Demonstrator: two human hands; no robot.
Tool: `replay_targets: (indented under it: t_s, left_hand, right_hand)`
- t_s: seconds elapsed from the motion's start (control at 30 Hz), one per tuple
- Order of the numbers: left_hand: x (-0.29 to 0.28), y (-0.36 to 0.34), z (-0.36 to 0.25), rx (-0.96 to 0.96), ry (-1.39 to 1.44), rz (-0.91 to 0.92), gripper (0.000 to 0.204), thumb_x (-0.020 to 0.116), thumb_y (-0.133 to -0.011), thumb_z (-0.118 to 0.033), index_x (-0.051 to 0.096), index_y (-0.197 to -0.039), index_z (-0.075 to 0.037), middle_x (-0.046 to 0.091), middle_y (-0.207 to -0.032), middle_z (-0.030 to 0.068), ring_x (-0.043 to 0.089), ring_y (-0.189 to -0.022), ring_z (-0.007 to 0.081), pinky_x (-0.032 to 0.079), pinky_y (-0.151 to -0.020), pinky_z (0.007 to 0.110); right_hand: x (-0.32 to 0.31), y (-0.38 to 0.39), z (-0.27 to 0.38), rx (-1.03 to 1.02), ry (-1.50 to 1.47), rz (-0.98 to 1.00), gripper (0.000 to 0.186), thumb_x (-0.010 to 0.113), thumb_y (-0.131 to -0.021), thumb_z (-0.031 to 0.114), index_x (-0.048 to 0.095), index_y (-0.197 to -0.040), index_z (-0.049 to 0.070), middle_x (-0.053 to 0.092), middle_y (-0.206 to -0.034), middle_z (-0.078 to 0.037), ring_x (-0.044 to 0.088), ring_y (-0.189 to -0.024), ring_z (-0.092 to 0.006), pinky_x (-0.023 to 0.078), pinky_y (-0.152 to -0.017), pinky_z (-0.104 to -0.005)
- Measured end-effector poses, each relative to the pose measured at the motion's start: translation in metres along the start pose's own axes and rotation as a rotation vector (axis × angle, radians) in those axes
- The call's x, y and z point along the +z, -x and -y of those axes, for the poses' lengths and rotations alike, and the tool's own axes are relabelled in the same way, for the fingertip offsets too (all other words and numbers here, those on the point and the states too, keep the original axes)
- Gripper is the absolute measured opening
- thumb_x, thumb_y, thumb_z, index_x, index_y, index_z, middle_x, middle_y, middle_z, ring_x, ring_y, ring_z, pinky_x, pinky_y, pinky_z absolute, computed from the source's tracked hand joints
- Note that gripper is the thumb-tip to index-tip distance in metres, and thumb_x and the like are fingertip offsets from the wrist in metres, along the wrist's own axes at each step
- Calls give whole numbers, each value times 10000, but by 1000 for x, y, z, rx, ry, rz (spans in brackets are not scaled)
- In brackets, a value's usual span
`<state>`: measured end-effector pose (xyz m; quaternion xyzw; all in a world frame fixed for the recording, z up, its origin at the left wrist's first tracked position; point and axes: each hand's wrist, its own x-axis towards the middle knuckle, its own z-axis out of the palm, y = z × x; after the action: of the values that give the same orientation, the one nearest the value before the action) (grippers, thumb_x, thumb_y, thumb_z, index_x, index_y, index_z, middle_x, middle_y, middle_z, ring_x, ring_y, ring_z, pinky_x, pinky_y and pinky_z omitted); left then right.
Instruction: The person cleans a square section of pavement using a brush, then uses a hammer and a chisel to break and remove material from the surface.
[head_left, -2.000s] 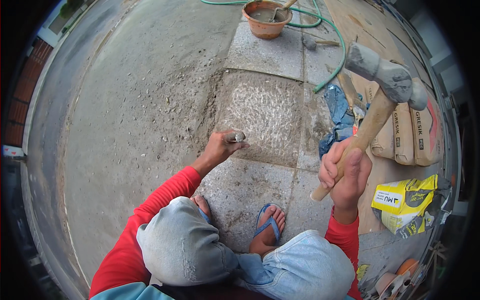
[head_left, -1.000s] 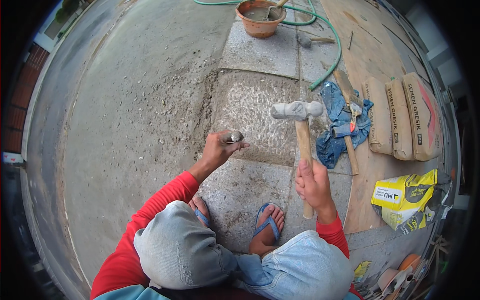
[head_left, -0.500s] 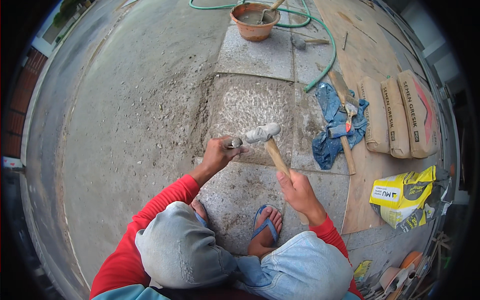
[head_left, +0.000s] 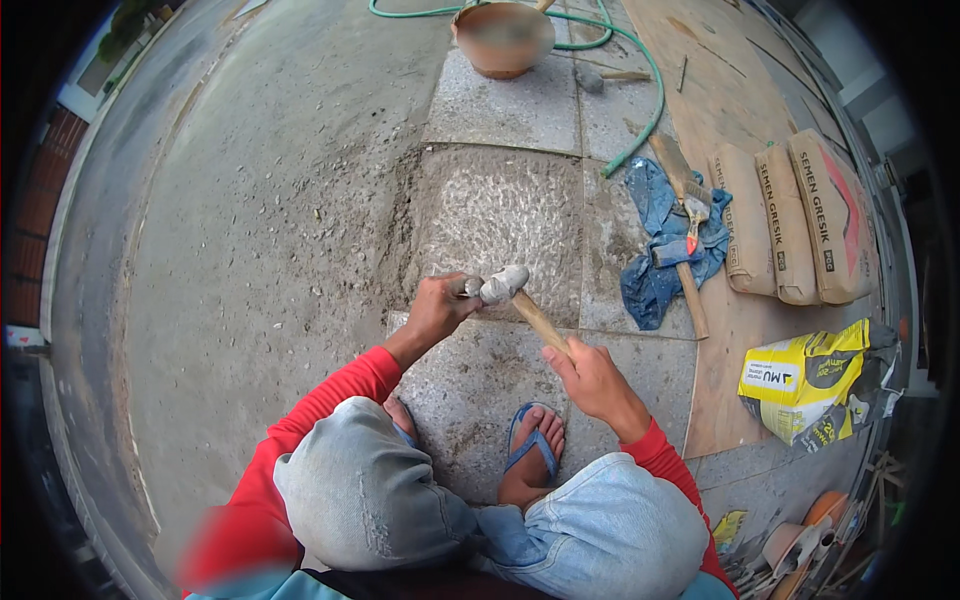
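Observation:
My left hand (head_left: 438, 310) is closed around a chisel (head_left: 472, 287), of which only the blunt grey end shows past the fingers. In my right hand (head_left: 600, 384) is the wooden handle of a hammer (head_left: 541, 325). The hammer's grey, dusty head is right at the chisel's end, touching it or nearly so. Both hands are over the near edge of a rough, chipped square patch (head_left: 505, 215) set lower than the paving slabs around it. The chisel's tip is hidden.
Speckled slabs (head_left: 500, 105) border the patch. Beyond stand an orange mortar bucket (head_left: 503, 65), a green hose (head_left: 655, 105) and another hammer (head_left: 592, 80). To the right lie a blue cloth (head_left: 645, 290) with a brush, cement bags (head_left: 832, 225) and a yellow bag (head_left: 808, 375). Loose rubble (head_left: 330, 215) lies left.
The hammer head has swung left and slightly down, closing the small gap to the chisel's end. My right hand has shifted a little left; my left hand has barely moved.

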<state>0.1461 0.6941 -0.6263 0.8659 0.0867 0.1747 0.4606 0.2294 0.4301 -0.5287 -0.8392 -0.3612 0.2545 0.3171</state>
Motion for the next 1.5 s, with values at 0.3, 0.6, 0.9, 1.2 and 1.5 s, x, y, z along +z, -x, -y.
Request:
replay_targets:
  t_s: [0.3, 0.6, 0.9, 1.2, 1.5]
  left_hand:
    - [-6, -6, 2, -103, -54, 102, 288, 896, -827, -254, 767, -960, -33, 745, -863, 98, 718, -723, 205, 562, -649, 341]
    - [-3, 3, 14, -3, 18, 25, 275, 868, -839, -240, 745, -976, -36, 737, -897, 120, 727, -764, 312, 575, -698, 393]
    - [-22, -9, 27, 144, -27, 159, 225, 820, -874, -164, 741, -1049, -47, 722, -917, 130, 719, -799, 336, 561, -699, 404]
    - [-20, -8, 31, 147, -58, 270, 234, 841, -858, -149, 750, -1041, -33, 760, -969, 118, 745, -843, 301, 581, -747, 375]
    - [-26, -3, 22, 91, -31, 167, 237, 846, -847, -163, 752, -1024, -34, 747, -940, 142, 731, -799, 326, 571, -706, 408]
  right_hand:
    - [-80, 18, 55, -347, -904, -301, 499, 507, -1106, 412, 486, -820, 4, 513, -646, -30, 438, -538, -63, 326, -468, -257]
    - [-12, 4, 6, 7, -74, -19, 403, 584, -1080, 366, 556, -891, 11, 588, -641, -117, 611, -525, -249, 442, -501, -384]
    - [-109, 34, 75, -212, -878, -296, 453, 555, -1092, 437, 524, -924, 17, 452, -652, 24, 408, -527, -54, 339, -472, -232]
    - [-30, 12, 33, -456, -448, -421, 451, 586, -1074, 416, 534, -901, 3, 589, -688, -106, 552, -518, -194, 439, -487, -362]
    - [-44, 18, 22, -43, -373, -168, 436, 572, -1086, 385, 549, -932, -23, 558, -588, -110, 573, -508, -185, 428, -478, -359]
